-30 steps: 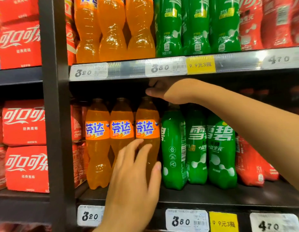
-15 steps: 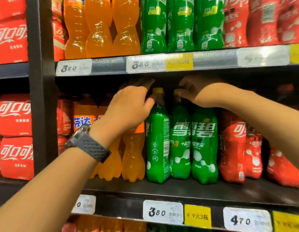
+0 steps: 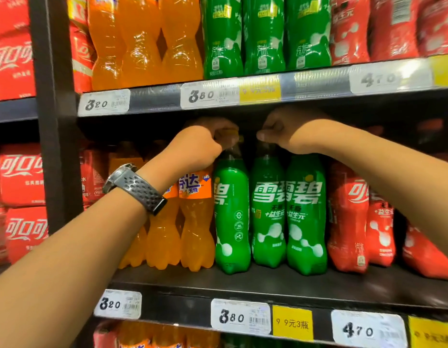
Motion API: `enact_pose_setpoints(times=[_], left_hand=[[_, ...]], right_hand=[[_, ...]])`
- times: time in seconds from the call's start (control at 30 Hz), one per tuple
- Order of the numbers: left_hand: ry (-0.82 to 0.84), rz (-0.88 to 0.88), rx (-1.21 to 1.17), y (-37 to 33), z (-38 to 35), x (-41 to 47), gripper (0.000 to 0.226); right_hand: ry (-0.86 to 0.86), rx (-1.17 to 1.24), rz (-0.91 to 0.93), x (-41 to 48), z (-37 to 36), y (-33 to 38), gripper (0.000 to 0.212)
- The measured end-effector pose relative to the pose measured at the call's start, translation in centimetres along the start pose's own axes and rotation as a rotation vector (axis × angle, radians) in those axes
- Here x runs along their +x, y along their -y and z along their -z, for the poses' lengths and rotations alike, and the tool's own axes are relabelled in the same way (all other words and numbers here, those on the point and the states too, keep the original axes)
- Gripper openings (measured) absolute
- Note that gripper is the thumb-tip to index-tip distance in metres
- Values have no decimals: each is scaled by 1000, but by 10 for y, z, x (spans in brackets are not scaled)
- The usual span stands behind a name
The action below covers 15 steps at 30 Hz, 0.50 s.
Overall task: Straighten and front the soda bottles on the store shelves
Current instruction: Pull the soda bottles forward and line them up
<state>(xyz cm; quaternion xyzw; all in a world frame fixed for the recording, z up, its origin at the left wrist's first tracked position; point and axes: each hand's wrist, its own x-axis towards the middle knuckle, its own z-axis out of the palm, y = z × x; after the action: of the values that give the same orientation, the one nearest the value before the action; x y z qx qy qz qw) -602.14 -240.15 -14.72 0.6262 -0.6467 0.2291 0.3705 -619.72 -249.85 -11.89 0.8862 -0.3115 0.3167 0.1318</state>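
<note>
Three green soda bottles stand upright on the middle shelf (image 3: 280, 287). My left hand (image 3: 202, 144), with a watch on its wrist, is closed around the cap of the leftmost green bottle (image 3: 231, 217), whose label is turned partly sideways. My right hand (image 3: 288, 129) is closed over the cap of the middle green bottle (image 3: 268, 212), label facing front. The right green bottle (image 3: 307, 214) also faces front. Orange soda bottles (image 3: 195, 229) stand to the left, partly hidden by my left forearm. Red soda bottles (image 3: 348, 217) stand to the right, one leaning.
The upper shelf (image 3: 157, 99) hangs just above both hands and carries orange, green and red bottles. A black upright post (image 3: 57, 121) bounds the bay on the left, with red can cartons (image 3: 22, 174) beyond it. Price tags (image 3: 240, 316) line the shelf edges.
My left hand has shifted right from the orange bottle's top onto the leftmost green bottle's cap. My right hand has closed over the middle green bottle's cap. The leftmost bottle's label has turned.
</note>
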Motion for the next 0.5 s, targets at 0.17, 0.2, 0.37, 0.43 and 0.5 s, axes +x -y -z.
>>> enact_pose_setpoints(times=[0.17,0.2,0.37,0.43,0.5], left_hand=[[-41,-26,5,-1,-1,2,33],[-41,-28,19,1,0,2,33],[-88,-43,14,6,-5,1,27],[-103,-32,0,8,-8,2,25],[-118,-20,-24,9,-11,3,24]], right_hand=[[36,41,15,-3,3,0,33],[47,20,22,-2,2,0,30],[-16,-39,-18,-4,-2,1,23],[-36,-46,-36,-6,-5,0,23],[-36,-35,-43,-7,-6,0,27]])
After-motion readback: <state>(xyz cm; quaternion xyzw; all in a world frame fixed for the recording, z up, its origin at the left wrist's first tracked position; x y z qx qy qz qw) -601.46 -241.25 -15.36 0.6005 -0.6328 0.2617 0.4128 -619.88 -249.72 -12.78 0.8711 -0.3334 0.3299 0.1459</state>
